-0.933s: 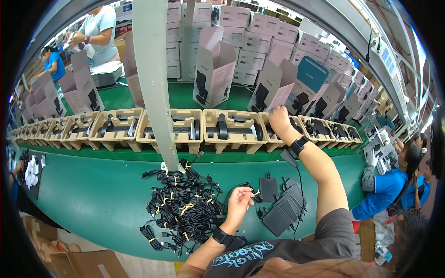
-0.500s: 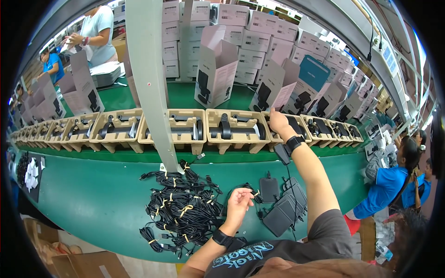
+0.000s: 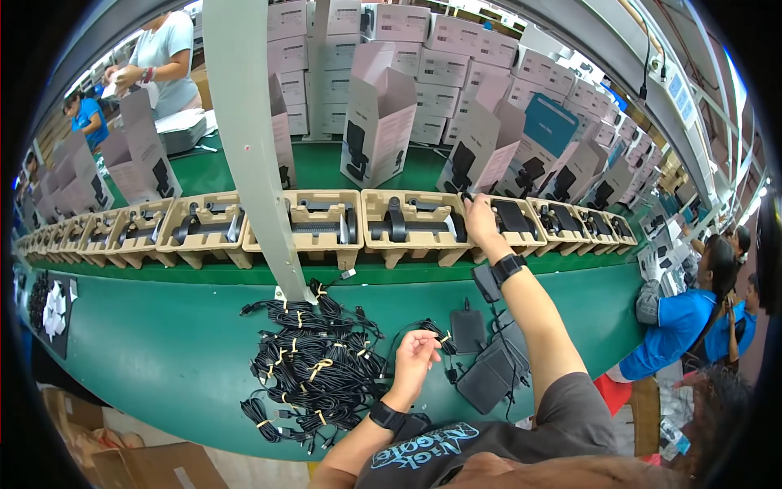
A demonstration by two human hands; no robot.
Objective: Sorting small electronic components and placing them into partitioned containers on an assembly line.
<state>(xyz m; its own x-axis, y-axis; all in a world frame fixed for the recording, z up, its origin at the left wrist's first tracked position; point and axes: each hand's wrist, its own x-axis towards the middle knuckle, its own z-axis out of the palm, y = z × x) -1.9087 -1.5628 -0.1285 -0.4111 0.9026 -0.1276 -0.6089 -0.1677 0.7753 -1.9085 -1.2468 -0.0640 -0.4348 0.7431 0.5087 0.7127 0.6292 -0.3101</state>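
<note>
My right hand [image 3: 482, 222] reaches into a tan moulded tray [image 3: 528, 242], its fingers bent at the tray's left end. A small black piece [image 3: 467, 197] shows at the fingertips; its kind is unclear. Inside that tray lies a dark flat rectangular part [image 3: 513, 215]. My left hand [image 3: 416, 357] hovers low over the green table, fingers curled together beside a tied black cable bundle [image 3: 445, 341]. Whatever those fingers hold, if anything, is hidden. Left of it spreads a heap of tied black cables [image 3: 318, 371]. Black flat pads [image 3: 484, 386] lie to its right.
A row of filled trays [image 3: 414, 236] runs along a raised green ledge. Open cartons [image 3: 376, 130] stand behind it, with stacked white boxes [image 3: 440, 72] farther back. A metal post [image 3: 259, 163] rises in front of the trays. Co-workers in blue shirts [image 3: 680, 322] are at right.
My right hand has shifted slightly left within the tray, and a small black piece now shows at its fingertips. My left hand keeps its place beside the cable bundle. The view has shifted slightly.
</note>
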